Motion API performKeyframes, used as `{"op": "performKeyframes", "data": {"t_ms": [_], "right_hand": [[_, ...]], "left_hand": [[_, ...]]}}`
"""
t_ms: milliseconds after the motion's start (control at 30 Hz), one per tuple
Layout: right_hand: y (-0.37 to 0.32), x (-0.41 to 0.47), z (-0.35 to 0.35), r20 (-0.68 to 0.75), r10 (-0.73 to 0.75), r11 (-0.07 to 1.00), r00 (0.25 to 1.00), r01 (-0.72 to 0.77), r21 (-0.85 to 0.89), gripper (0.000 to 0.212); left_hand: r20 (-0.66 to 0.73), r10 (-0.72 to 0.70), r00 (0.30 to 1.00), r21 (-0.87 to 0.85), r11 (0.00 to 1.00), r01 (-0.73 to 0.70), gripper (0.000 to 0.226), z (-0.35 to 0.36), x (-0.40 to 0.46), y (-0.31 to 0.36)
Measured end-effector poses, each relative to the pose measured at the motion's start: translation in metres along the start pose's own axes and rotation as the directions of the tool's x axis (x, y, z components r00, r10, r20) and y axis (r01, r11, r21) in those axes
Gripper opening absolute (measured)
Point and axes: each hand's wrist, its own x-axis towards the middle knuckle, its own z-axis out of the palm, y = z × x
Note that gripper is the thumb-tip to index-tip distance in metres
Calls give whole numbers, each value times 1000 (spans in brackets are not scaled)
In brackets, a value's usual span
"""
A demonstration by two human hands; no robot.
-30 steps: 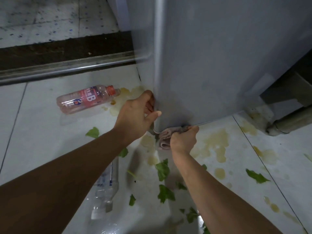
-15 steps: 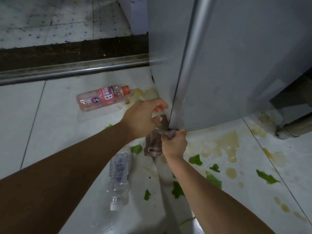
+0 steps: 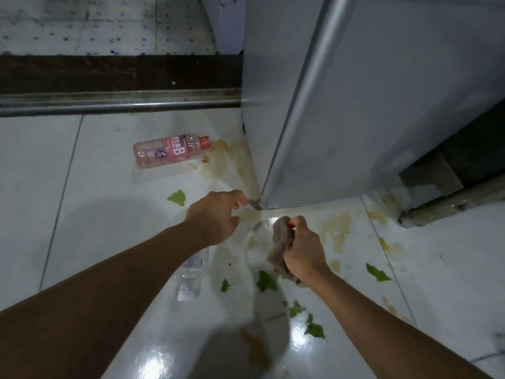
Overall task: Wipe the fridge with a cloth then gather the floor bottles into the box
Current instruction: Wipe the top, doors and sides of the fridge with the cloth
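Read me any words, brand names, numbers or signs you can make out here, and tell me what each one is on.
"B": large white letter on the label of the pink bottle lying on the floor tiles.
Smaller white characters beside the "B" on that label: too blurred to read.
Print on the label of the clear bottle, partly hidden behind the left forearm: too small and blurred to read.
Fridge: no lettering visible.
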Motion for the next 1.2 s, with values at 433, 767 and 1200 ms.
{"op": "performKeyframes", "data": {"t_ms": [433, 767, 1200], "right_hand": [[-104, -113, -177, 126, 47, 998, 991, -41, -50, 44], [-236, -176, -304, 162, 12, 1000, 987, -15, 15, 44], [-383, -216, -393, -116, -13, 986, 993, 32, 166, 40]], "left_hand": [[95, -190, 977, 31, 982, 188, 39, -156, -120, 86], [85, -198, 976, -1, 980, 199, 35, -320, -178, 145], [87, -4, 996, 23, 1000, 2, 31, -493, -184, 151]]}}
